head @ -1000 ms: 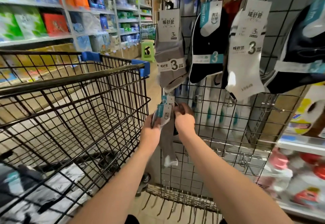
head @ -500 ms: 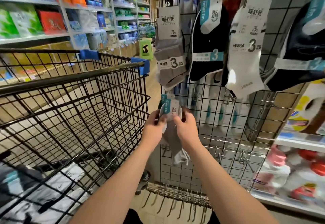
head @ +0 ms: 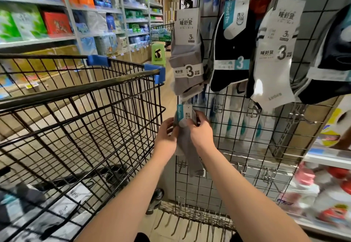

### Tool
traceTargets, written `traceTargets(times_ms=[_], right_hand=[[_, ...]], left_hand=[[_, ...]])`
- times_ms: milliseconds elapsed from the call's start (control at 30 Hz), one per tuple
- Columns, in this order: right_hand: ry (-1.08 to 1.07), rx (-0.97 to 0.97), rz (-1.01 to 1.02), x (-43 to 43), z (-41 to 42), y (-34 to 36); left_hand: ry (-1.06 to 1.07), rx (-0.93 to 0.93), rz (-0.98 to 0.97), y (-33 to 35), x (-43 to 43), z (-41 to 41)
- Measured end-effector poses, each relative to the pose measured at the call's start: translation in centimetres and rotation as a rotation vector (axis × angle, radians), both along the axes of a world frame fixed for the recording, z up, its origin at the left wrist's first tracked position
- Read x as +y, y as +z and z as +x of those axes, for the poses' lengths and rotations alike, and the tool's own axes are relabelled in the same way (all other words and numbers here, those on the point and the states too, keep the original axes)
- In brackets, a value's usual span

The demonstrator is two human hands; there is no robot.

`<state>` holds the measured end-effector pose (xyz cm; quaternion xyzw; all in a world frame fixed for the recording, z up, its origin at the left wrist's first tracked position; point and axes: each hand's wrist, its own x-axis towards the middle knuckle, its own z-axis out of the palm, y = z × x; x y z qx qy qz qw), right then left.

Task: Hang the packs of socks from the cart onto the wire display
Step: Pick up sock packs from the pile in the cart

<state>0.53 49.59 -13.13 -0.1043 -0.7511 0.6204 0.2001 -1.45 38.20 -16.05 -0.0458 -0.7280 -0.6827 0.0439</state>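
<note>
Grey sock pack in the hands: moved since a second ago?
Yes. The grey sock pack rose slightly toward the hanging grey pack on the wire display.

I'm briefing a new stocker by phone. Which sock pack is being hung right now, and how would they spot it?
Find the black wire display right of the shopping cart. Under its top row of hanging packs, at the left edge, both hands hold one grey sock pack. Unlike its neighbours it sits a row lower, directly beneath the grey "3" pack, with a teal-edged header card.
</note>
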Motion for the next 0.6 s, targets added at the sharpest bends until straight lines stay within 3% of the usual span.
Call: traceTargets(times_ms=[600], right_hand=[[-0.122,-0.137,0.048,-1.2,0.4,-1.9]], left_hand=[[0.059,-0.067,-0.126,-0.3,-0.1,0.3]])
